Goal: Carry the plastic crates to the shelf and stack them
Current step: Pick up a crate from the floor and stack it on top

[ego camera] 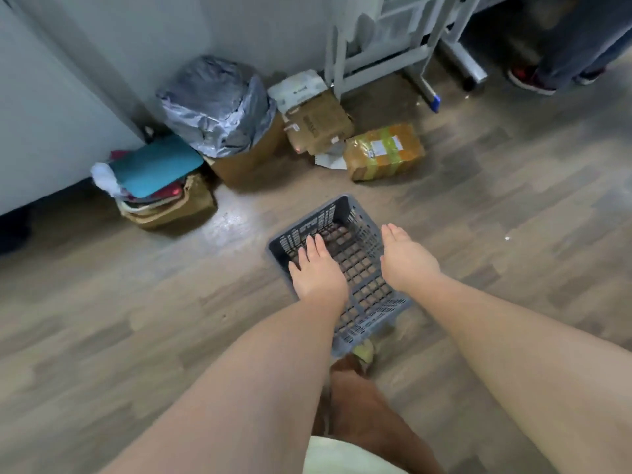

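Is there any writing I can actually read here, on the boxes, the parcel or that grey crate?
No text here can be read.
Taped parcel: a white label with printed lines, too blurred to read.
Open cardboard box: dark print on its flap, too blurred to read.
White packet on that box: a small dark mark, too small to read.
Grey plastic crate, below both open hands: no label visible.
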